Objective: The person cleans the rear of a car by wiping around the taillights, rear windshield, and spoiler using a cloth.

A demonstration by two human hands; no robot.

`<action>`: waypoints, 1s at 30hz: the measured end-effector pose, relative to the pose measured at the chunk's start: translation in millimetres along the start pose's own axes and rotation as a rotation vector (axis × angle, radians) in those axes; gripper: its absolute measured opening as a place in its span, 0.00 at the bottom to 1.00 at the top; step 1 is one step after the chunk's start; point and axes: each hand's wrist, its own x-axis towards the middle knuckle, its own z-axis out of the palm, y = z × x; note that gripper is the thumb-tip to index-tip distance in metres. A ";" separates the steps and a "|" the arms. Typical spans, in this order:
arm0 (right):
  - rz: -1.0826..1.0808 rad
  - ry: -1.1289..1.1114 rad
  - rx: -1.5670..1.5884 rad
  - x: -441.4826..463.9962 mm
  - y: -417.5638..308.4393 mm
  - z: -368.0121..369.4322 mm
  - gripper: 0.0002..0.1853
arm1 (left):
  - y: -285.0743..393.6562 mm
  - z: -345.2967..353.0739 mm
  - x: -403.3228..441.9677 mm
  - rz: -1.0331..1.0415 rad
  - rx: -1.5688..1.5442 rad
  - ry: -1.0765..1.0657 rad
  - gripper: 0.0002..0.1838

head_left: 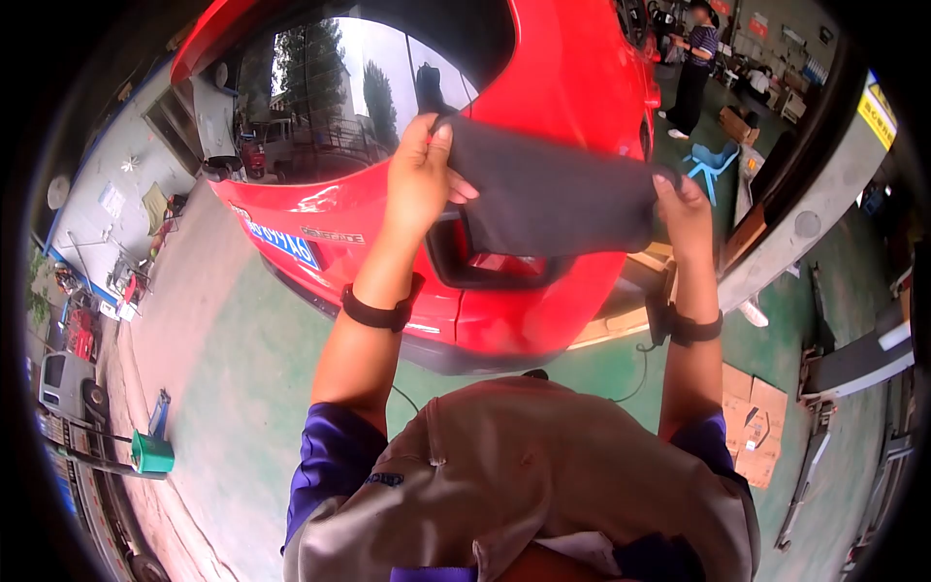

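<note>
Between your left hand point(417, 179) and right hand point(687, 213) spans the sheet point(558, 189), before the car point(572, 78). Cardboard point(766, 456) lies on the floor point(252, 436) to your right; a bucket point(152, 453) is well left.

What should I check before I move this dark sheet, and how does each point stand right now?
1. Left hand holding one end of the dark sheet: ok.
2. Right hand holding the other end: ok.
3. Sheet spread out between the hands: ok.
4. Sheet apart from the red car: cannot tell; it overlaps the bodywork in view.
5. Sheet's far side clean: cannot tell; hidden.
6. Other person standing well away: ok.
</note>
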 end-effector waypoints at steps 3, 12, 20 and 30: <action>-0.040 0.004 0.031 -6.3 7.3 2.7 0.15 | -2.8 -6.6 -5.1 -0.049 0.077 -0.065 0.15; 0.450 -0.081 0.327 10.4 10.9 15.2 0.24 | -8.0 -19.3 -14.0 0.075 0.117 -0.464 0.29; 0.107 -0.647 0.679 25.5 4.4 -16.9 0.15 | -21.6 -19.3 -53.8 0.294 1.259 -0.447 0.19; -0.073 -0.601 -0.088 -22.1 -39.7 -1.8 0.28 | -12.4 -32.9 -50.9 0.324 0.617 -0.265 0.17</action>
